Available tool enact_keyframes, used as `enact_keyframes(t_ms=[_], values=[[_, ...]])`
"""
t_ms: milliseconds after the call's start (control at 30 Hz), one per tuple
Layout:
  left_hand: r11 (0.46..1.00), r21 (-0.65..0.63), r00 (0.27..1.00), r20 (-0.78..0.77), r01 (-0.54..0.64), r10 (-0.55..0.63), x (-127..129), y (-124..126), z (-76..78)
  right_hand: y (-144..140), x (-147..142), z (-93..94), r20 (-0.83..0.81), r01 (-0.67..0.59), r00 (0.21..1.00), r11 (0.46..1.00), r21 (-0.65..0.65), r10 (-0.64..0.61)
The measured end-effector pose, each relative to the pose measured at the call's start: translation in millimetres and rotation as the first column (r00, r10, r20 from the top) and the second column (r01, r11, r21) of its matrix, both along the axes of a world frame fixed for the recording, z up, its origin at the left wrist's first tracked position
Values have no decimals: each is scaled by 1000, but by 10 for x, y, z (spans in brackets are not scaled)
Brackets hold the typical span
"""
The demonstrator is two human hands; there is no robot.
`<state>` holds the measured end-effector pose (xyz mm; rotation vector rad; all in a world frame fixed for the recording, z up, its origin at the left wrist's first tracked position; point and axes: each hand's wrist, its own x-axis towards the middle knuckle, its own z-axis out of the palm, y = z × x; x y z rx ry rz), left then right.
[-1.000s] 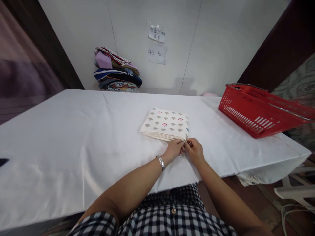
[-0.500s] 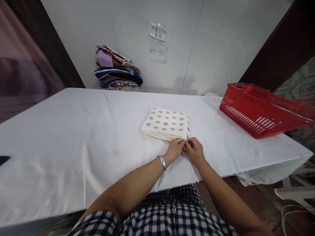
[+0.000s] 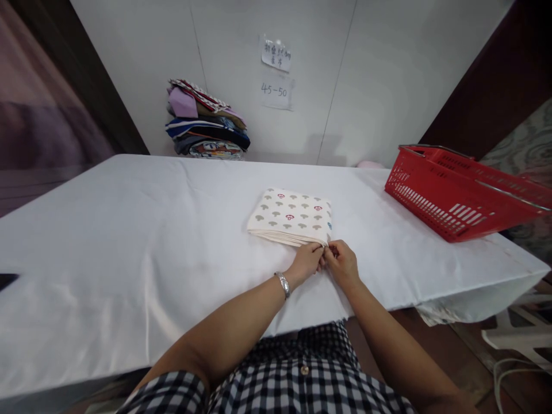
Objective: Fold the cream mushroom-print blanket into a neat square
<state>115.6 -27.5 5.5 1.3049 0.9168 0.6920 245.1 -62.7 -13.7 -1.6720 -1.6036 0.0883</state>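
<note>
A folded cream cloth (image 3: 297,215) printed with grey, red and blue mushrooms lies in many layers on the white-covered table (image 3: 198,230). At its near right corner my left hand (image 3: 307,260), a silver bracelet on the wrist, is closed on the layered edge. My right hand (image 3: 342,261) pinches the same corner from the right, its fingertips touching those of my left hand. The exact grip of the fingertips is partly hidden behind the knuckles.
A red plastic basket (image 3: 448,195) with metal handles stands at the table's right. Behind the far edge, left of centre, is a pile of folded fabrics (image 3: 209,123) against the wall. Two paper signs (image 3: 276,75) hang above. A white stool (image 3: 517,336) is at lower right.
Almost nothing differs. Both hands stay at the cloth's near right corner, with only a slight shift of the fingers and of the view.
</note>
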Motion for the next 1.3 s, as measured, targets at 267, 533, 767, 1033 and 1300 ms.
enact_keyframes(t_ms=[267, 533, 767, 1033, 1300], values=[[998, 53, 999, -7, -42, 42, 32, 12, -36, -15, -3, -25, -50, -21, 999, 999, 30, 22], [996, 89, 1000, 4, 16, -17, 12, -49, -100, -32, 3, -39, -115, -15, 993, 999, -43, 10], [992, -30, 992, 28, 125, -125, -66, -34, 36, -38, 14, -27, -125, -10, 992, 998, -66, 1], [983, -107, 986, 85, 149, -141, -95, -29, 80, 12, 25, -74, -116, 30, 992, 994, -103, -42], [842, -534, 890, 347, -72, 296, -154, 89, 42, 10, 10, -45, -50, 68, 996, 994, -81, -73]])
